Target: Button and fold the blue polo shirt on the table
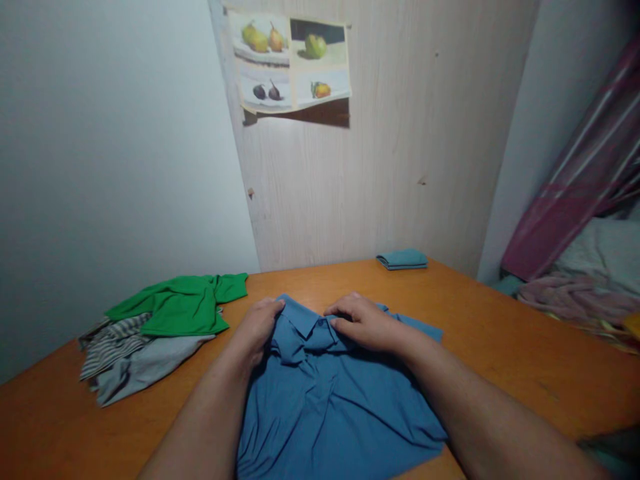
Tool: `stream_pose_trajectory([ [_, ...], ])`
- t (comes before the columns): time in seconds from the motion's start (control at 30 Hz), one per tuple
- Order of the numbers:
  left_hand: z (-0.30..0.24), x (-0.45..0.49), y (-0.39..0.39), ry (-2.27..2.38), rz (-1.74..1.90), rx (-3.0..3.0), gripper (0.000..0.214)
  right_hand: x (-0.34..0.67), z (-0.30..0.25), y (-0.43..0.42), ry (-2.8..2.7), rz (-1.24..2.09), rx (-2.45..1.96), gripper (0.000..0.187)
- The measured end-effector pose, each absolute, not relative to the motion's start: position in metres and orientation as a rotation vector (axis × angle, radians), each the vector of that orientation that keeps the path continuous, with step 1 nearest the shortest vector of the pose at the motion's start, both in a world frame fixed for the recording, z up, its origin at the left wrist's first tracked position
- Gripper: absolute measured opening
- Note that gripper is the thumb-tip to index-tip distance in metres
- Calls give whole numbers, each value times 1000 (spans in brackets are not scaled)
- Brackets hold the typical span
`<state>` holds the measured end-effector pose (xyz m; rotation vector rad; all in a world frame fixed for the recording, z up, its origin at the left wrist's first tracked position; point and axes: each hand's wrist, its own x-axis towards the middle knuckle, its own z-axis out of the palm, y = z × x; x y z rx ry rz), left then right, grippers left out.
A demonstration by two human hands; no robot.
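A blue collared shirt lies on the orange-brown table in front of me, its body creased and running toward me. My left hand pinches the shirt at the left side of the collar, thumb on top. On the right side of the collar rests my right hand, its fingers bent and thumb near the collar button; whether cloth is gripped between them is partly hidden. A sleeve spreads out on the table beyond my right wrist.
To the left lies a loose pile with a green shirt over striped and grey garments. A folded blue-green cloth sits at the table's far edge. Fruit pictures hang on the wall. Beyond the right edge are a pink curtain and heaped fabric.
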<state>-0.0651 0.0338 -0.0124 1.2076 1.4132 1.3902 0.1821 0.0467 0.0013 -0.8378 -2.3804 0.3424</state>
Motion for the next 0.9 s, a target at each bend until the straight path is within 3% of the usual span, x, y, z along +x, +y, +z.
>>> stream_pose_trajectory([
  [0.13, -10, -65, 32, 1401, 1407, 1217, 23, 184, 2, 49, -2398, 361, -877, 14],
  [0.9, -5, -60, 26, 1588, 1381, 1301, 21, 182, -2, 49, -2330, 514, -917, 12],
])
